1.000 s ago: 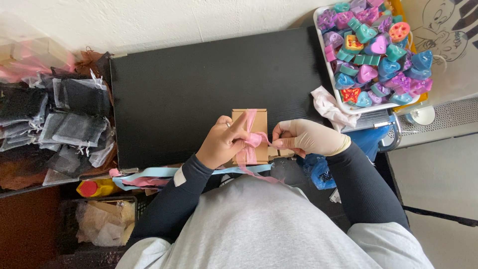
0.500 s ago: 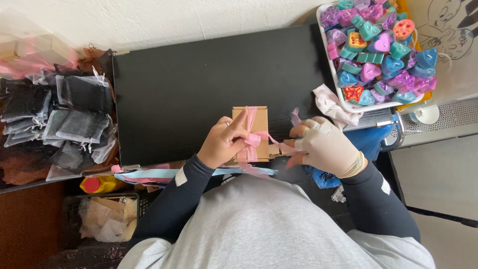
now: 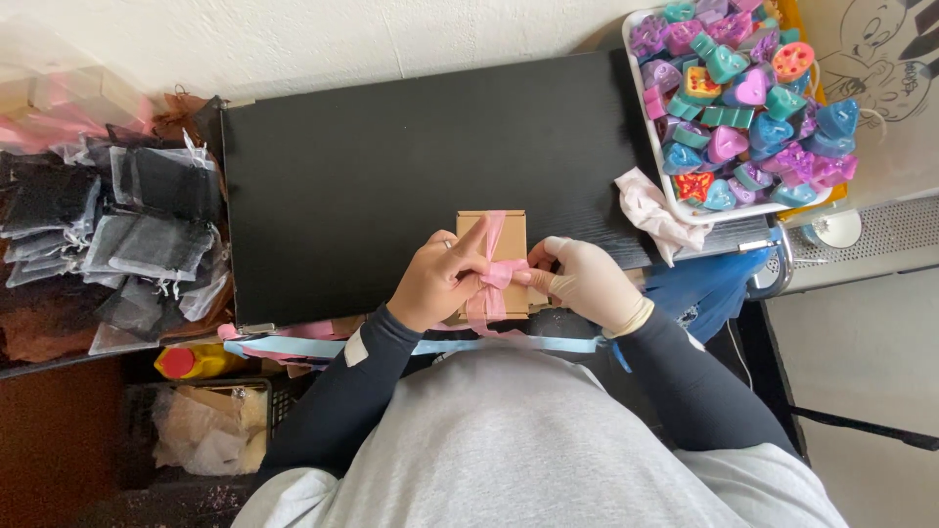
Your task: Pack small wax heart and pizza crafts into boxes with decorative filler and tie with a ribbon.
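At the far left, a heap of black and grey mesh pouches [image 3: 117, 225] is lying beside the black desk [image 3: 391, 156]. Below them, a yellow bottle with a red cap [image 3: 191, 362] is showing just under the desk's near edge, next to a pale blue ribbon [image 3: 391, 346] that is running along in front of the person's chest.

Near the desk's front edge, the left hand [image 3: 440, 284] is resting on a small brown cardboard box [image 3: 492, 227], its forefinger stretching up along the box and its grip closing on the pink ribbon [image 3: 492, 279] at the knot. The ribbon is running lengthwise over the box lid. Just right of the knot, the gloved right hand [image 3: 587, 284] is pinching the ribbon between thumb and fingertips, touching the box's right side.

Further right, a crumpled pale pink cloth [image 3: 650, 210] is lying against a white tray [image 3: 665, 186] heaped with coloured heart- and flower-shaped pieces [image 3: 743, 98].
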